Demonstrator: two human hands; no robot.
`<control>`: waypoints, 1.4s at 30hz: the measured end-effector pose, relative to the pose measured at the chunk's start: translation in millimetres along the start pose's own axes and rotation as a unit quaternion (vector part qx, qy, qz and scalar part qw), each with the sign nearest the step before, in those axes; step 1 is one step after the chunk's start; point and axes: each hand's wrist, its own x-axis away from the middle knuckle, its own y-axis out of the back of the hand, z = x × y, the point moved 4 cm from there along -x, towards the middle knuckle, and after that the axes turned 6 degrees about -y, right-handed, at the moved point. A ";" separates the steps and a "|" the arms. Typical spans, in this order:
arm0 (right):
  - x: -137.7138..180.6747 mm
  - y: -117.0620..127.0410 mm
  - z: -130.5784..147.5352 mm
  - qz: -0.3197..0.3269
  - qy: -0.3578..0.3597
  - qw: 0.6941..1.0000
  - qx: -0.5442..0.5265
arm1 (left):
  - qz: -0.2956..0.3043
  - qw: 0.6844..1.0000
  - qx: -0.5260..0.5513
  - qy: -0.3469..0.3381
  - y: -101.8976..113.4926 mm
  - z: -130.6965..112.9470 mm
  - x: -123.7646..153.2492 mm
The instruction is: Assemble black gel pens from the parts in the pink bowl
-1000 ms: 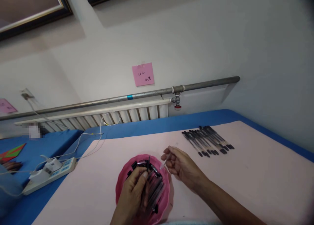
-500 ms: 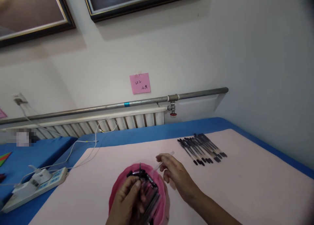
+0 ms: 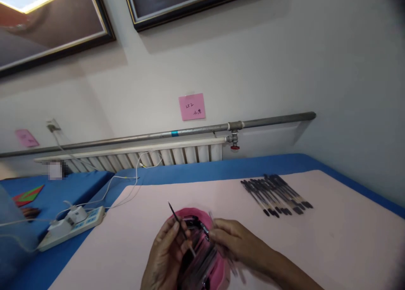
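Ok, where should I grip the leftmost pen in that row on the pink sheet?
Probably pinch the leftmost pen at mid-barrel, across its length, coming from above and the left: it lies flat and slanted on the pink sheet, left side open, while neighbouring pens crowd its right.

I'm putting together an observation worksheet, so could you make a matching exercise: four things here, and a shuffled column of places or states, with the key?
Column one
1. Left hand
2. Pink bowl
3. Row of pens
4. Power strip

Column two
A. Lying on the pale pink sheet, toward the right of the picture
B. On the blue cover, with white adapters plugged in
C. Gripping a thin dark stick
D. Containing dark and clear parts

Pairs: 1-C, 2-D, 3-A, 4-B
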 end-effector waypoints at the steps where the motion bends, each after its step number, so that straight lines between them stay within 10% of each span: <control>1: 1.4 -5.1 1.3 0.020 0.013 0.998 0.050 | -0.009 1.000 0.012 -0.011 0.7 -2.5 -0.2; 9: 7.6 -22.5 4.7 0.067 0.046 0.973 0.214 | 0.006 0.997 0.046 -0.055 -1.2 -5.7 1.8; 42: 11.0 -23.9 4.4 0.052 0.054 0.954 0.289 | 0.031 0.998 0.010 -0.052 -4.6 -3.2 1.4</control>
